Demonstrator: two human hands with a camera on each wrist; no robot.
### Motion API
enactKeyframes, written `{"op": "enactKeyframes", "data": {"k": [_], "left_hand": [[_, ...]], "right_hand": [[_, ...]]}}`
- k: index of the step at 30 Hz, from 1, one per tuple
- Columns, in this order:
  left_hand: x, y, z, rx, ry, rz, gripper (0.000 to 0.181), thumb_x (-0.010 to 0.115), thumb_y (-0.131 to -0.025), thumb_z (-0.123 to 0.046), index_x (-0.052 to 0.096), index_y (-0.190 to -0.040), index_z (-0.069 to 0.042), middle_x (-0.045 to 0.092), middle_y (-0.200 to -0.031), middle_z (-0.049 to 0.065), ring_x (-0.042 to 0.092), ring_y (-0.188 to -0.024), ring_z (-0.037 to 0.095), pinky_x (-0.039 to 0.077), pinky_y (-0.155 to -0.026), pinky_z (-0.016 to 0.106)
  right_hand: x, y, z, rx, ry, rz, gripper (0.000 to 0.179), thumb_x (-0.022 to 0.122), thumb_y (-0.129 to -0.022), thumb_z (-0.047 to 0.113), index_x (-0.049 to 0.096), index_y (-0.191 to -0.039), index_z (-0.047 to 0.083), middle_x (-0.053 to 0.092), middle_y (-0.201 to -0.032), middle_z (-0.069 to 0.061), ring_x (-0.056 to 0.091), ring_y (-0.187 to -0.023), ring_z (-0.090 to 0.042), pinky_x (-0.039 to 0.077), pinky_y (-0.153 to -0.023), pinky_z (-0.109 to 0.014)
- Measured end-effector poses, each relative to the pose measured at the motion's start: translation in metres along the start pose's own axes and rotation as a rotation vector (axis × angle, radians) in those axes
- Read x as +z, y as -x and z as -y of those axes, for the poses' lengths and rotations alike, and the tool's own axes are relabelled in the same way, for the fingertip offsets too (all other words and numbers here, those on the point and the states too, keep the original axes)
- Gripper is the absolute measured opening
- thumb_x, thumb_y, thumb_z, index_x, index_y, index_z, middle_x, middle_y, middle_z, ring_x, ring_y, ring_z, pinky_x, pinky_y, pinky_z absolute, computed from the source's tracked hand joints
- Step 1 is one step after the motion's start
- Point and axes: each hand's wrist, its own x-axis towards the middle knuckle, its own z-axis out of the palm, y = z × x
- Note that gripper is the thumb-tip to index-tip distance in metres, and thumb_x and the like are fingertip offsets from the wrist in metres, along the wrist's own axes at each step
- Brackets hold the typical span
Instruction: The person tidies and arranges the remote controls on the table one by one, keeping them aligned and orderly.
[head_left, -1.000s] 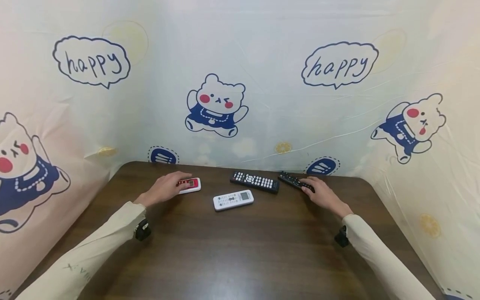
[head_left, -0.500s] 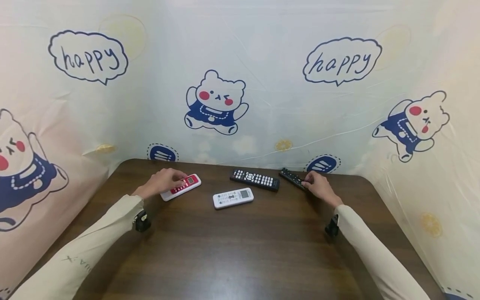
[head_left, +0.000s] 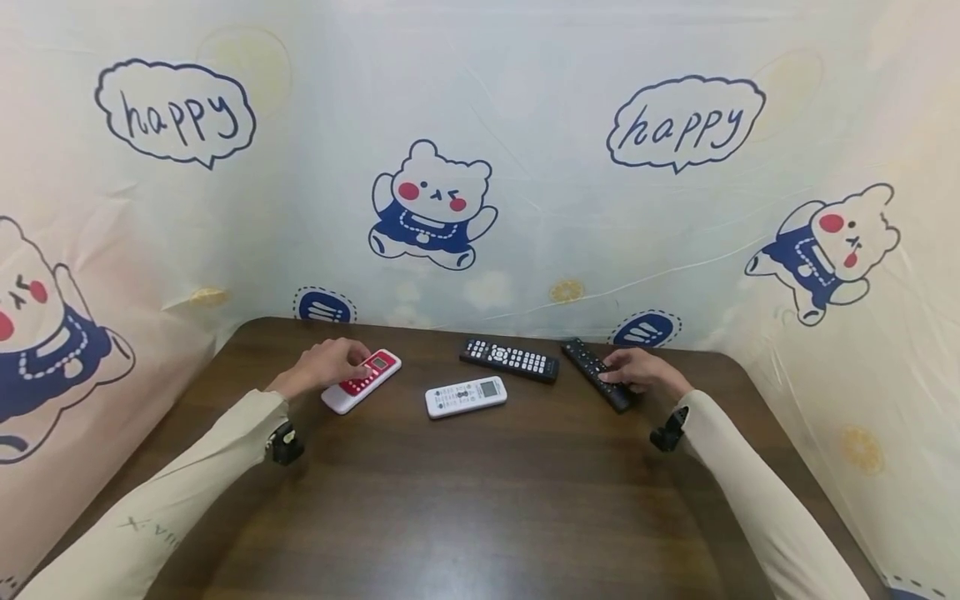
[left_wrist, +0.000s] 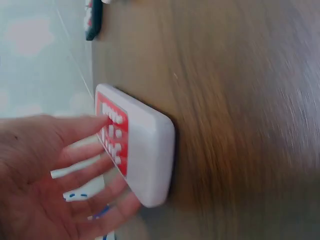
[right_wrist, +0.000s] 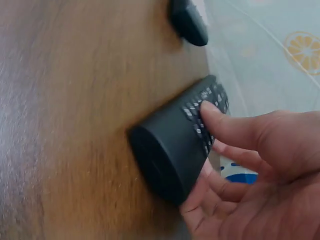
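My left hand grips a red-and-white remote control at the table's back left. In the left wrist view its thumb lies on the red keypad and the fingers run along the far edge of the remote. Over on the right, my right hand holds a slim black remote control from its right side. The right wrist view has the thumb on the small buttons of this black remote, with fingers at its opposite edge. Its near end is tilted towards the wrist camera.
Between the hands, a white remote with a small screen lies on the brown table. Behind it is a larger black remote with pale buttons. A printed curtain closes off the back and sides.
The red-and-white remote has turned, its near end swinging towards me, and more of it shows. My right hand has shifted to the black remote's right side, and that remote's near end has come closer.
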Motion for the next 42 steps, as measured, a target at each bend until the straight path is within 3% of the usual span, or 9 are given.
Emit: {"op": "enactKeyframes", "data": {"k": [6,11,15,20,25,35,42], "left_hand": [[-0.001,0.002,-0.005,-0.035,0.019,-0.015,0.046,0.074,-0.098,-0.022,0.064,-0.135,0.003,0.067,-0.133,0.027,0.068,-0.108,0.038,0.054,-0.09,0.052],[0.0,0.002,-0.008,-0.055,0.023,-0.018,0.046,0.074,-0.098,-0.022,0.065,-0.135,0.003,0.066,-0.134,0.027,0.067,-0.11,0.039,0.051,-0.091,0.054],[0.001,0.001,-0.008,-0.066,0.021,-0.019,0.046,0.073,-0.099,-0.024,0.064,-0.136,0.003,0.067,-0.133,0.026,0.068,-0.109,0.038,0.05,-0.091,0.053],[0.001,0.001,-0.007,-0.072,0.019,-0.012,0.048,0.072,-0.099,-0.024,0.063,-0.137,0.003,0.067,-0.132,0.028,0.068,-0.108,0.038,0.051,-0.091,0.053],[0.001,0.002,-0.007,-0.081,0.019,-0.009,0.049,0.072,-0.099,-0.025,0.063,-0.138,0.003,0.066,-0.134,0.028,0.068,-0.109,0.039,0.051,-0.091,0.053],[-0.001,0.004,-0.008,-0.078,0.014,-0.016,0.049,0.073,-0.099,-0.025,0.063,-0.138,0.003,0.066,-0.134,0.028,0.067,-0.109,0.04,0.049,-0.091,0.054],[0.001,0.003,-0.007,-0.079,0.011,-0.014,0.05,0.073,-0.099,-0.025,0.062,-0.138,0.003,0.066,-0.134,0.029,0.067,-0.11,0.04,0.05,-0.091,0.053]], "right_hand": [[-0.001,0.011,0.008,0.056,-0.042,0.044,0.044,0.066,-0.103,0.023,0.056,-0.137,-0.004,0.052,-0.142,-0.029,0.055,-0.122,-0.038,0.052,-0.101,-0.051],[0.002,0.016,0.01,0.088,-0.107,0.051,0.047,0.064,-0.104,0.02,0.051,-0.141,-0.006,0.05,-0.145,-0.033,0.055,-0.129,-0.043,0.054,-0.101,-0.053],[0.004,0.018,0.008,0.107,-0.228,0.096,0.051,0.062,-0.105,0.018,0.044,-0.146,-0.007,0.058,-0.132,-0.025,0.063,-0.115,-0.033,0.058,-0.093,-0.045],[0.008,0.026,0.003,0.072,-0.351,0.137,0.047,0.062,-0.105,0.016,0.041,-0.142,-0.006,0.062,-0.115,-0.012,0.067,-0.095,-0.02,0.06,-0.085,-0.038],[0.021,0.039,0.003,0.06,-0.44,0.176,0.045,0.064,-0.104,0.014,0.041,-0.138,-0.004,0.06,-0.117,-0.014,0.067,-0.095,-0.021,0.062,-0.081,-0.035],[0.053,0.064,0.011,0.024,-0.467,0.282,0.037,0.066,-0.1,0.009,0.047,-0.129,-0.002,0.063,-0.11,-0.013,0.067,-0.09,-0.021,0.064,-0.081,-0.036],[0.065,0.072,0.02,0.015,-0.429,0.279,0.047,0.069,-0.098,0.008,0.044,-0.136,-0.005,0.064,-0.111,-0.015,0.065,-0.089,-0.022,0.064,-0.08,-0.037]]}}
